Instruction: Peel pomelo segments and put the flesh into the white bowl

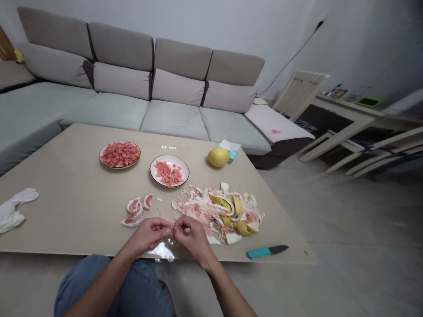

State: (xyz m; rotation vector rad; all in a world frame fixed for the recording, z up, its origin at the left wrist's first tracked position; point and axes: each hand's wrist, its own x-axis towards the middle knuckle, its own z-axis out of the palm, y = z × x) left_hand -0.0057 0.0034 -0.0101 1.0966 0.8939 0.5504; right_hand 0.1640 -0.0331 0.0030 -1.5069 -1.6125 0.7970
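Observation:
My left hand [148, 234] and my right hand [193, 237] meet fingertip to fingertip above the table's near edge. Both are pinched closed, and whatever small thing lies between the fingers cannot be made out. Left of them lie several unpeeled pomelo segments [132, 217] with pink flesh and white pith. A heap of pomelo peel [211, 211], pink membranes and yellow-green rind, spreads just beyond and right of my right hand. Ahead, a white plate [170, 159] holds some pink pomelo pulp [169, 173]. A second plate [120, 167], farther left, is piled with pulp [119, 153].
A whole yellow pomelo [218, 157] sits at the back right beside a tissue pack [232, 150]. A teal-handled knife [267, 251] lies near the table's front right. White crumpled tissue [15, 209] is at the left. Behind the table [72, 189] stands a grey sofa [172, 119].

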